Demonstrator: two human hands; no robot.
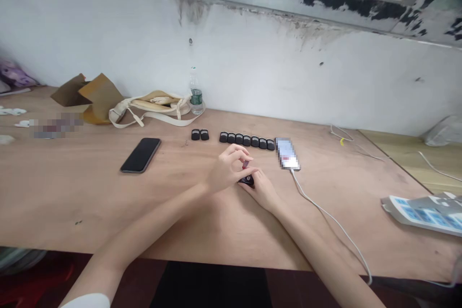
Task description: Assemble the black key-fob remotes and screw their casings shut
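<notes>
At the middle of the table, my left hand (228, 169) is closed, its fingertips pinching a small pinkish-red piece (246, 164) whose kind I cannot make out. Right below that piece is a small glossy black case (247, 179) with a round silver spot. My right hand (265, 190) grips this case from the right, close to the tabletop. Just beyond my hands, several small black cases with grey tops (247, 140) stand side by side in a row. Two more black cases (199, 134) lie apart to the left.
A black phone (140, 155) lies left; a lit phone (288, 153) with a white cable (325, 211) lies right. Along the wall are a cream bag (155, 103), a water bottle (196, 96) and brown paper packaging (103, 96). A white-blue tray (422, 211) sits far right.
</notes>
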